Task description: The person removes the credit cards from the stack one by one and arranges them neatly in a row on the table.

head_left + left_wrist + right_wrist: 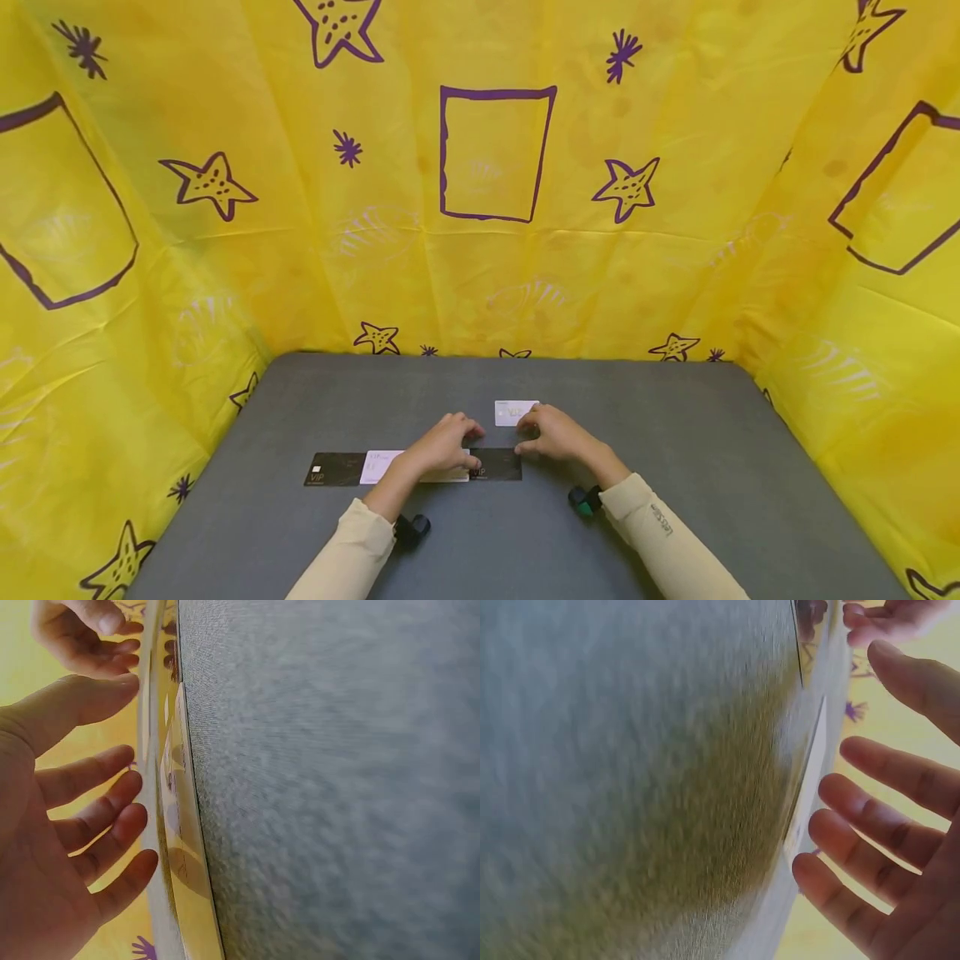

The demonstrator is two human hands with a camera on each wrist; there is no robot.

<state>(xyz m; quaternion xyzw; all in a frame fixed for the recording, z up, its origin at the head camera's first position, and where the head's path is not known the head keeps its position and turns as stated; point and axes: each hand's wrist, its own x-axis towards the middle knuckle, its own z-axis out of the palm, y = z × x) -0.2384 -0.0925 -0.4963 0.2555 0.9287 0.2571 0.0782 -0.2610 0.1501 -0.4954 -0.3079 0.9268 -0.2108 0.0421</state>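
Observation:
A row of bank-style cards lies flat: a black VIP card (333, 470) at the left end, white card surface (377, 467) in the middle, partly hidden by my left hand, and another black card (499, 465) at the right end. My left hand (442, 443) hovers over the row with fingers spread and gently bent, holding nothing. Above the row, a single white card (510, 412) lies apart. Its right edge is overlapped by my right hand (558, 433), whose loose fingers hold nothing. Both wrist views show gaps between the fingertips and the cards.
The cards lie on a grey table (600, 550) with rounded far corners. Yellow cloth (480, 275) with purple stars and outlines hangs around its back and sides. Dark wrist devices (412, 530) sit at both sleeve cuffs.

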